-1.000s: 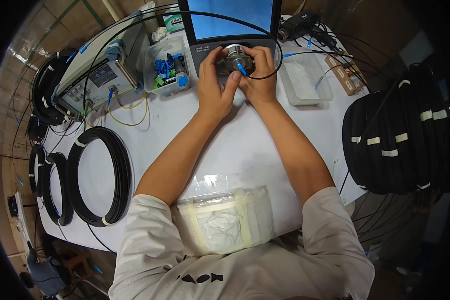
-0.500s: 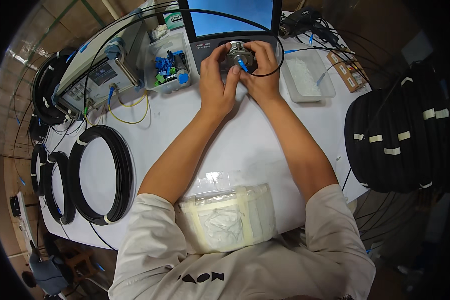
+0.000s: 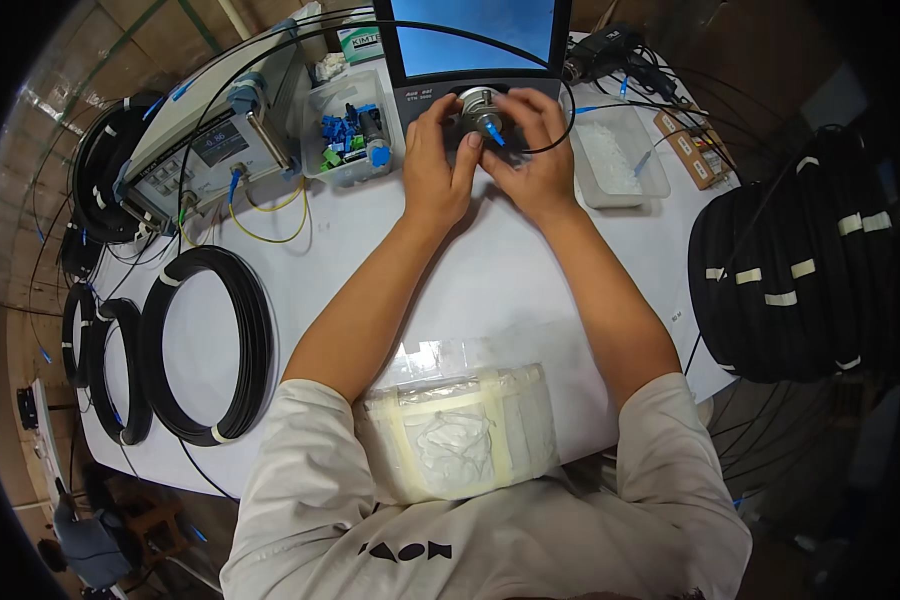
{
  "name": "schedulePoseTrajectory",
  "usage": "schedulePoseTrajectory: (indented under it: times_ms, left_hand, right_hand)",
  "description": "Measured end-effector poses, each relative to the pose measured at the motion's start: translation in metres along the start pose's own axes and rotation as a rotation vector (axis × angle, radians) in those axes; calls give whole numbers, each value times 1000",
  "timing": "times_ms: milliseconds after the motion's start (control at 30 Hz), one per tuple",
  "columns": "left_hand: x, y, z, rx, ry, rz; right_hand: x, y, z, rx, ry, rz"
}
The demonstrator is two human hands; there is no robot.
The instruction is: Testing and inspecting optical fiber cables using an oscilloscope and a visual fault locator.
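A silver round connector (image 3: 478, 106) with a blue plug sits pinched between the left hand (image 3: 438, 172) and right hand (image 3: 533, 158), both grips closed on it, above the white counter (image 3: 490, 290) ringed by black cable coils (image 3: 206, 345).

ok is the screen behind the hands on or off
On. The screen glows an even blue above the dark panel where both hands, left hand and right hand, hold a round metal part.

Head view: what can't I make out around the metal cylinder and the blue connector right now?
- Metal cylinder: lower half hidden by left hand and right hand.
- Blue connector: too small to tell whether it is seated.
- Screen: top cut off by the frame edge.
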State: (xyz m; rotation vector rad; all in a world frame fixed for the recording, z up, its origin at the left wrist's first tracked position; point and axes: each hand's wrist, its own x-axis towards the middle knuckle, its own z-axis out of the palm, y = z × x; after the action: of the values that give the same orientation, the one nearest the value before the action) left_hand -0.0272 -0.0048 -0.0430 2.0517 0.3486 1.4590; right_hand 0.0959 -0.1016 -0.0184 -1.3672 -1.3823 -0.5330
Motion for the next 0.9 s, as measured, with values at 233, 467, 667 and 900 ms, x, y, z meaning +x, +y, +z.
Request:
schedulePoseTrajectory:
  times_ms: [233,467,667,900]
  left_hand:
    - [7,4,1,19,24,71]
    - [20,0,-3,77,-5,15]
    - [46,6,11,-48,39,-175]
    - [55,8,14,57,8,-279]
  right_hand:
    - [1,-9,-12,3,77,-131]
    - [-21,-26,-17,135,33,37]
    - [-40,-6,-17,143,72,479]
    - [-41,-3,-17,207,55,587]
